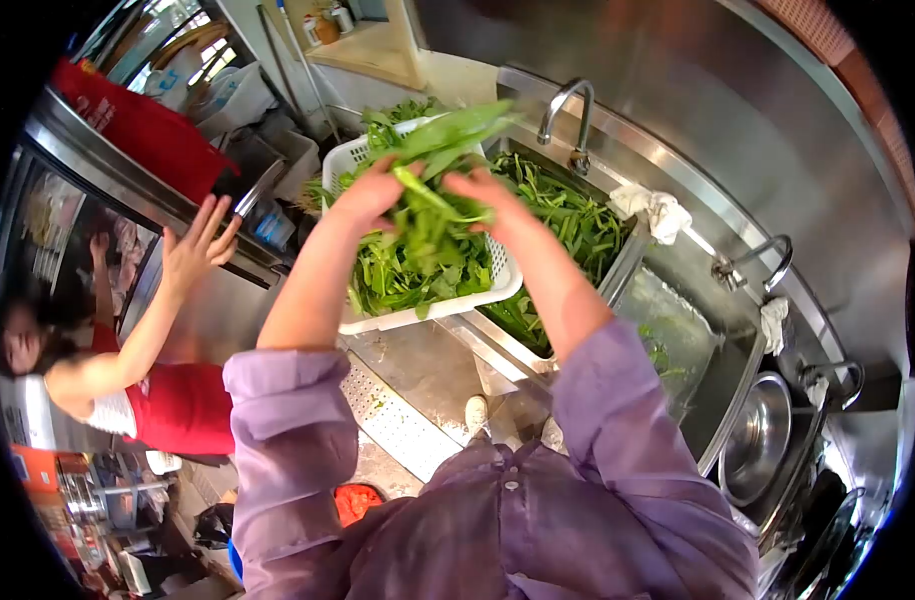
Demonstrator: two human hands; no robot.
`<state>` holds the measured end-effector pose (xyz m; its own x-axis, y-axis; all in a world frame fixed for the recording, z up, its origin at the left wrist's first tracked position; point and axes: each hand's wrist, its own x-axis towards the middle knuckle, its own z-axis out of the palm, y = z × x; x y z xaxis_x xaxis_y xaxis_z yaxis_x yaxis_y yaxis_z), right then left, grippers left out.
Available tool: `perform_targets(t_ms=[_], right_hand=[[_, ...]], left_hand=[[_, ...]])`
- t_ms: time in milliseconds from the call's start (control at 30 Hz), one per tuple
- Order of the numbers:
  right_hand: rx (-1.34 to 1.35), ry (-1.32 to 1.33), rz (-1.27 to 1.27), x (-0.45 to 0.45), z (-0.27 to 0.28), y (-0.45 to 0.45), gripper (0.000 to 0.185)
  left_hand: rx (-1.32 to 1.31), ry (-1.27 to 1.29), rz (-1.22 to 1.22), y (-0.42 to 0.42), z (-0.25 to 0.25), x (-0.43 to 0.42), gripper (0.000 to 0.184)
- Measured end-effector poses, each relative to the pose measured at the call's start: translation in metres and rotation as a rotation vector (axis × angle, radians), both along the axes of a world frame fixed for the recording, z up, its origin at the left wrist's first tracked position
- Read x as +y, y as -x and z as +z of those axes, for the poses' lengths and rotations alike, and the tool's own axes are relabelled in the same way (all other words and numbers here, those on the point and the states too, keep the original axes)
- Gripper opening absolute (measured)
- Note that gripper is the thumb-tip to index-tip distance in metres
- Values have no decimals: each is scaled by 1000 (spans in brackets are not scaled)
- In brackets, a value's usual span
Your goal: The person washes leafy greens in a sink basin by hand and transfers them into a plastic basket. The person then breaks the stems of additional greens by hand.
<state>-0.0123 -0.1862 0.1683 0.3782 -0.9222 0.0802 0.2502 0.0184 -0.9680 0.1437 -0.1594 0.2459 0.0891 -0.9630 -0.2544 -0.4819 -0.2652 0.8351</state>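
Both hands are over a white plastic basket [503, 285] heaped with leafy greens [408, 280]. A loose bunch of leafy greens [433, 195] is lifted above the heap, blurred by motion. On its left side my left hand [371, 198] is closed around stems and leaves. My right hand [486, 195] grips the bunch from the other side, its fingertips partly hidden by leaves. Long leaves stick out past the hands toward the faucet. Beside the basket, a sink basin holds more dark greens [578, 220].
A faucet [575, 115] arches over the first basin. A second basin [678, 310] holds water and a few leaves; a metal bowl [756, 440] sits farther right. White cloths [653, 212] hang near the taps. At left, another person [168, 390] in red reaches toward a refrigerator door.
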Motion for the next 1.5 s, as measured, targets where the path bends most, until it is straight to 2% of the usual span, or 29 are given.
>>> perform_targets(t_ms=[33, 100, 133, 200, 233, 333, 433, 500, 567, 600, 667, 700, 733, 767, 800, 833, 900, 933, 967, 1033, 1167, 1200, 1233, 1267, 1300, 1400, 1433, 1467, 1500], right_hand=[[426, 21, -168, -2, -10, -11, 60], [1018, 154, -214, -2, -40, -19, 44], [1045, 167, -230, 12, -35, -17, 39], [1020, 267, -275, 49, -39, -2, 30], [967, 367, -315, 67, -49, 12, 27], [813, 366, -602, 123, -80, 87, 22], [1147, 106, -733, 151, -152, 207, 22], [1386, -357, -740, 166, -187, 287, 34], [1235, -517, -699, 177, -254, 348, 55], [1228, -523, -696, 179, -250, 350, 55], [779, -759, -466, 181, -234, 337, 77], [568, -882, -406, 180, -234, 330, 88], [352, -996, -443, 175, -247, 321, 101], [301, -964, -480, 169, -273, 310, 91], [249, -928, -515, 161, -299, 301, 82], [239, -924, -511, 156, -313, 299, 82], [-20, -776, -180, 151, -327, 293, 54], [-33, -784, -283, 155, -307, 292, 29], [-36, -785, -279, 156, -285, 301, 29], [420, -772, -276, 156, -253, 329, 21], [340, -619, -566, 153, -207, 384, 25], [348, -609, -552, 149, -204, 388, 25], [609, -428, -610, 143, -200, 387, 25], [857, -226, -660, 135, -195, 381, 26], [851, -200, -638, 130, -185, 365, 26], [426, -157, -692, 114, -170, 295, 28], [246, -265, -675, 118, -128, 267, 29], [331, -162, -714, 113, -117, 244, 30], [175, -64, -719, 107, -104, 218, 30]], left_hand=[[-207, -23, 67, -20, -17, -11, 67], [-530, -26, -114, -56, -43, -18, 65], [-667, -13, -71, -73, -65, -26, 60], [-852, 94, -274, -97, -86, -32, 62], [-1005, -2, -309, -78, -68, -21, 68], [-1252, 296, -205, -34, -45, 11, 65], [-920, 924, -373, 39, -43, 28, 43], [-379, 693, -434, 112, -71, 47, 34], [-82, 291, -639, 188, -119, 66, 30], [-331, 146, -804, 220, -144, 70, 33], [-683, 11, -960, 277, -205, 82, 52], [-872, 162, -977, 289, -256, 90, 64], [-987, 18, -1065, 306, -259, 96, 74], [-861, -143, -1172, 309, -286, 97, 79], [-949, -385, -1201, 318, -288, 103, 77], [-1113, -313, -1245, 324, -284, 117, 66], [-1008, -395, -1181, 317, -296, 125, 42], [-1017, -399, -1179, 312, -304, 125, 42], [-963, -359, -1216, 305, -312, 123, 32], [-902, -322, -1242, 297, -314, 116, 24], [-715, -350, -1161, 295, -260, 94, 20], [-496, -405, -1019, 290, -246, 88, 20], [-281, -448, -864, 283, -237, 84, 21], [-280, -440, -834, 280, -232, 85, 21], [12, -433, -636, 280, -228, 89, 21], [576, -327, -324, 285, -225, 96, 24], [763, -314, -212, 287, -219, 100, 23], [918, -268, -131, 287, -201, 102, 22], [1013, -194, -96, 276, -198, 99, 24]])
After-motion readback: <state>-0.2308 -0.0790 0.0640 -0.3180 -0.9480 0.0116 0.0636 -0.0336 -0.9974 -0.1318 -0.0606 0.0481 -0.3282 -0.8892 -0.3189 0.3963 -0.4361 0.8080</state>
